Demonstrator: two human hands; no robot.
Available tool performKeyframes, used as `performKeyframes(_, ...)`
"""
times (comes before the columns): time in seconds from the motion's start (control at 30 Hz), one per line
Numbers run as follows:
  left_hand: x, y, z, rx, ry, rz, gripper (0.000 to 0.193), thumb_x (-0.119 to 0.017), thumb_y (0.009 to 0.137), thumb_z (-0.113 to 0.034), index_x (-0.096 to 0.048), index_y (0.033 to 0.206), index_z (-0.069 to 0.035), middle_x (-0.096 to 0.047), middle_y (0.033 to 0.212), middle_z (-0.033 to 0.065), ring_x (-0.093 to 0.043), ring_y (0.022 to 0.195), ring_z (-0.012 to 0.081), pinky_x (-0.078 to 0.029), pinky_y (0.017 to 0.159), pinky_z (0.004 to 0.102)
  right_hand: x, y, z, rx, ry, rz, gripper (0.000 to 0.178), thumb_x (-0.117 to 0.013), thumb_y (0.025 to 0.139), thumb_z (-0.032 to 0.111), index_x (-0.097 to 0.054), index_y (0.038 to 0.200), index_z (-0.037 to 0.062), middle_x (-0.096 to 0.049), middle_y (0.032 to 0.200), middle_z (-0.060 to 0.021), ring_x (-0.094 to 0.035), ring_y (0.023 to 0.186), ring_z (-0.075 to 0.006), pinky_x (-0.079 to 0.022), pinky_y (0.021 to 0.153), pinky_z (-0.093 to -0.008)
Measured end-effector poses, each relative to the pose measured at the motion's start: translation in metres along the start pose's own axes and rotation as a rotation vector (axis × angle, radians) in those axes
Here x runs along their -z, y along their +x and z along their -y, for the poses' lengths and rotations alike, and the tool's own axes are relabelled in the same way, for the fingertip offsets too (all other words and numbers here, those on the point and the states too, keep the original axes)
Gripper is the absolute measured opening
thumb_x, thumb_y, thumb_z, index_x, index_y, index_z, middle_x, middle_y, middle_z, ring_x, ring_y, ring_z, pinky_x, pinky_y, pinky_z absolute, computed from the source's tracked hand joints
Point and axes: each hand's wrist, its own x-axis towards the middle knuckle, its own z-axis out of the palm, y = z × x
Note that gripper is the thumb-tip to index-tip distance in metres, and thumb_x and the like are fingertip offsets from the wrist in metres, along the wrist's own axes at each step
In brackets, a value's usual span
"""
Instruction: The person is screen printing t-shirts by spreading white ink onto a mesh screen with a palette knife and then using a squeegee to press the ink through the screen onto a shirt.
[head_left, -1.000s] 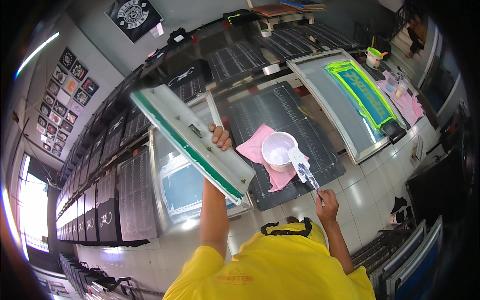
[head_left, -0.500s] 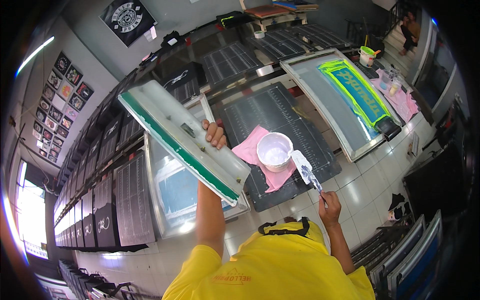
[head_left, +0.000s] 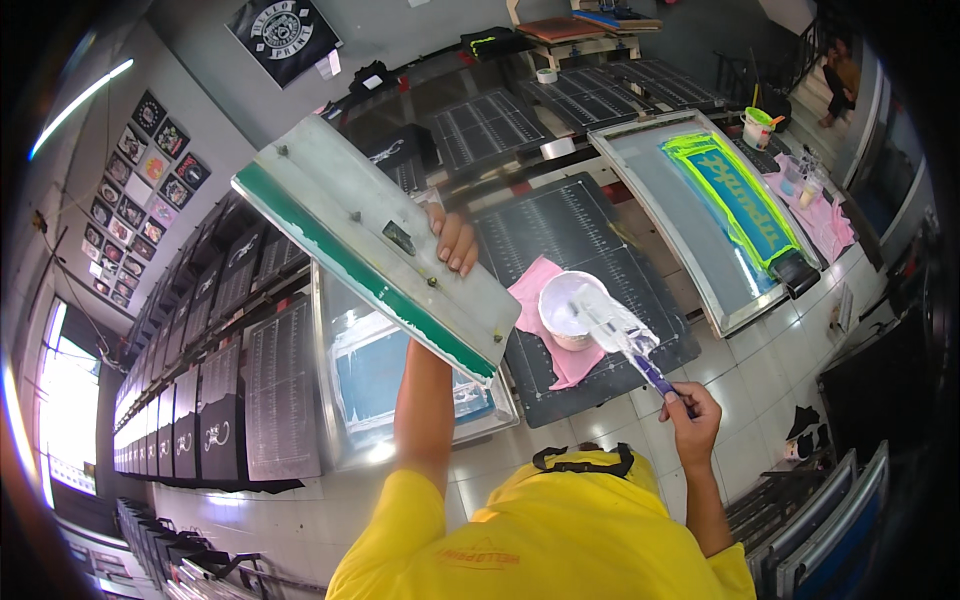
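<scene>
A long squeegee with a pale grey handle and a green blade is gripped in my left hand, tilted over a framed screen. Some white ink clings to the blade's lower end. My right hand is closed round the purple handle of a spatula. White ink thickly coats its blade, which lies over the mouth of a white tub. Under the tub is a pink cloth, spread on a dark printing board with ruled marks.
To the right, another framed screen carries bright green ink round a blue stencil. Beyond it stand a tub with green ink and cups on a pink cloth. Rows of black boards line the left. A person sits on the stairs.
The spatula has risen from beside the tub to over its mouth, turning to show more white ink. The squeegee's face has turned more toward view. The whole view has shifted slightly.
</scene>
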Motion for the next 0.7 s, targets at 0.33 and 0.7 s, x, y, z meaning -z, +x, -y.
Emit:
performKeyframes(0.33, -0.001, 0.005, -0.009, -0.01, 0.059, -0.023, 0.024, -0.054, 0.097, -0.026, -0.044, 0.097, -0.004, -0.045, 0.072, 0.0064, -0.049, 0.068, 0.0195, -0.046, 0.061, 0.0321, 0.001, 0.013, 0.024, -0.219, 0.197, 0.384, 0.012, -0.062, 0.086, 0.002, -0.066, 0.093, -0.0072, -0.062, 0.067, -0.0055, -0.054, 0.055, -0.0079, -0.041, 0.05, -0.0209)
performKeyframes(0.7, -0.002, -0.012, 0.003, -0.164, -0.029, -0.174, 0.02, -0.051, 0.098, -0.022, -0.045, 0.1, -0.004, -0.045, 0.076, 0.006, -0.048, 0.072, 0.019, -0.045, 0.069, 0.0325, -0.005, -0.002, 0.013, -0.127, 0.16, 0.291, 0.014, -0.065, 0.084, 0.0, -0.068, 0.095, -0.0066, -0.066, 0.075, -0.0057, -0.058, 0.061, -0.0077, -0.045, 0.055, -0.0208)
